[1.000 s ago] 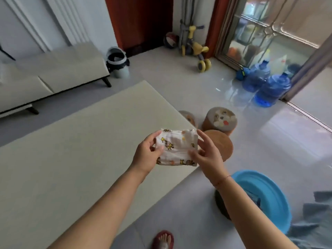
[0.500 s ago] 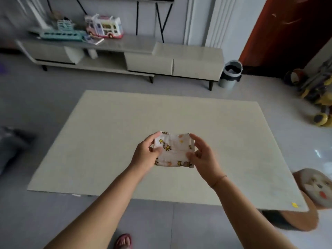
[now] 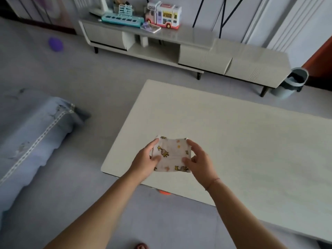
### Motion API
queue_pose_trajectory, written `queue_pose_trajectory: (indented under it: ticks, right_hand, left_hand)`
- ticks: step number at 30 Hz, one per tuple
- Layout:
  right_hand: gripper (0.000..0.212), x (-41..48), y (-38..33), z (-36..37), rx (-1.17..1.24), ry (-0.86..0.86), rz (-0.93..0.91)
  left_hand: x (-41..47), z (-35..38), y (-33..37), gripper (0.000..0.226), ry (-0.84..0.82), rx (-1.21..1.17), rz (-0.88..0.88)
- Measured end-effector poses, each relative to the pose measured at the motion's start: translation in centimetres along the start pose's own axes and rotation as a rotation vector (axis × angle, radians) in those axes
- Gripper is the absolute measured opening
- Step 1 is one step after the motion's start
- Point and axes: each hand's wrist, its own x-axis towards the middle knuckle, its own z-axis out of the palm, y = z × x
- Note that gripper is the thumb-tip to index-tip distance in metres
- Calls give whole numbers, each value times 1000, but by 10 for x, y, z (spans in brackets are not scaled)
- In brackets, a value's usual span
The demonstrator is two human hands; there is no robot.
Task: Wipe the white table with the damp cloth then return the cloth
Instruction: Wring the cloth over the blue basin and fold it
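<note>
A pale, matte desk (image 3: pixel 233 141) with rounded corners stands on the grey floor (image 3: pixel 89 83), a long low cabinet (image 3: pixel 233 56) behind it carrying a toy bus (image 3: pixel 163 15). Over the desk's near left corner, the left grip (image 3: pixel 143 159) and right grip (image 3: pixel 201 162) each pinch a side of the folded cloth (image 3: pixel 172 155), soft white fabric printed with yellow animals. A round grey bin (image 3: pixel 294 81) beside the cabinet shows only a dark inside.

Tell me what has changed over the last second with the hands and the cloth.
The view swung left: the pink toy bus came into sight, and the hands now hover over the near left corner of the white rectangular table. Nothing taken or released: left hand and right hand still hold the folded white animal-print cloth by its sides.
</note>
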Motion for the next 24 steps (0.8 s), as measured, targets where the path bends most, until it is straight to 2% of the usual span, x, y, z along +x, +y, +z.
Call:
queue_pose_trajectory:
  ticks: [6,12,24]
  right_hand:
    - [65,35,-5,75,-35,-44,58]
    - [73,79,12,119,-100,-100,110]
    - [82,159,69,207,-220,-182,182]
  left_hand:
    - [39,-52,-57,67,-71,95,-39]
    - [82,-68,-97,73,-105,188,-53]
    - [163,-74,-206,85,-171,224,-94]
